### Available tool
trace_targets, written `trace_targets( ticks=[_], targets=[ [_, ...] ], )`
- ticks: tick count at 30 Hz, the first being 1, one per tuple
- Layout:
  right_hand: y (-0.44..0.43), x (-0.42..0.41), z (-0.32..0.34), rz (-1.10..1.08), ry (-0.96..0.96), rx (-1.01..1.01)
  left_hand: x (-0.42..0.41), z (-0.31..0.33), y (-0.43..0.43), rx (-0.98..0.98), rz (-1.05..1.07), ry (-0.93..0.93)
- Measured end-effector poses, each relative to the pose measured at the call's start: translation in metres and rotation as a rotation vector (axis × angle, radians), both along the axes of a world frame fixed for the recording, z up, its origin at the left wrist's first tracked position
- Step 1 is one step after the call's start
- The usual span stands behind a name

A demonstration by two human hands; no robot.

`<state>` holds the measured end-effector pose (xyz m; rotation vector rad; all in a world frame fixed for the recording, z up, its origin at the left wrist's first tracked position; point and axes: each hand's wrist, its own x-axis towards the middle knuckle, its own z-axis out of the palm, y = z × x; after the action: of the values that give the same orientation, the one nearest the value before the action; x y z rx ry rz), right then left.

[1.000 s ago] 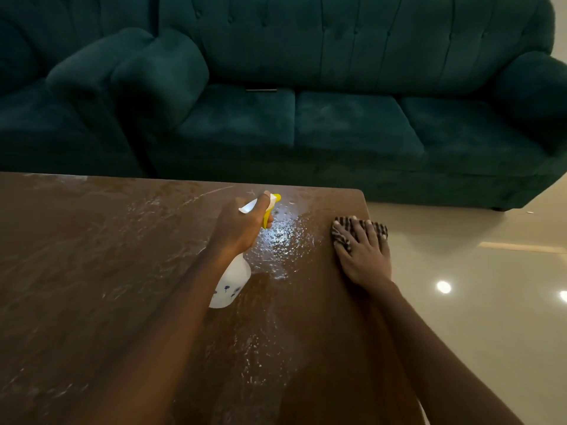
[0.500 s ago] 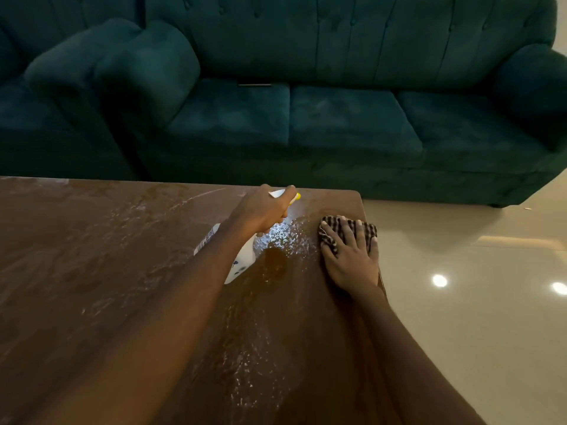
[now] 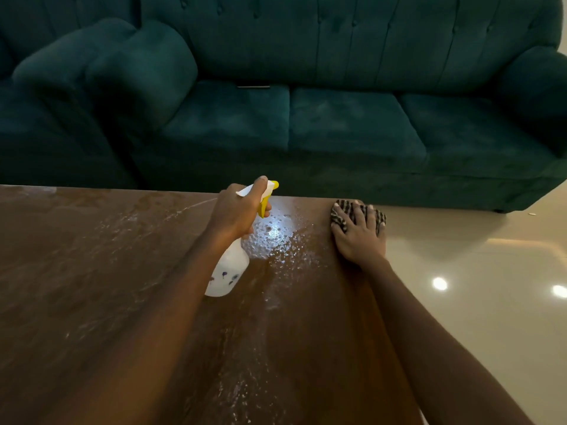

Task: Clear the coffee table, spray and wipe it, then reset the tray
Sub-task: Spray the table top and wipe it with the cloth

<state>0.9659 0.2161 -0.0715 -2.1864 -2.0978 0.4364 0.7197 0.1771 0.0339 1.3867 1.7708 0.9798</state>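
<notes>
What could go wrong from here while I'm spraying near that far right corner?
1. The spray bottle nozzle points toward the far edge, so overspray might reach the sofa.
2. The droplets pool near the edge of the coffee table and could run onto the floor.
3. The cloth under the right grip sits at the corner and may slip off.

left forearm (image 3: 171,302): bare | right forearm (image 3: 414,317): bare | right grip (image 3: 359,237): short rounded nails
</notes>
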Motion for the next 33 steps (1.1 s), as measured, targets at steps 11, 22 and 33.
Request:
trace_targets(
  ticks=[11,22,33],
  targets=[
    [-0.016,-0.095,0.000,0.471,-0.061,0.074,-0.020,-0.002,-0.017,0.072,0.163,-0.170],
    [0.008,-0.010,0.000,0.109,-0.031,0.007,-0.012,0.006,-0.014,0.066,0.156,-0.149],
    [0.025,-0.066,0.001,0.367,-0.016,0.024,-0.031,0.000,-0.010,-0.084,0.124,0.043]
  ],
)
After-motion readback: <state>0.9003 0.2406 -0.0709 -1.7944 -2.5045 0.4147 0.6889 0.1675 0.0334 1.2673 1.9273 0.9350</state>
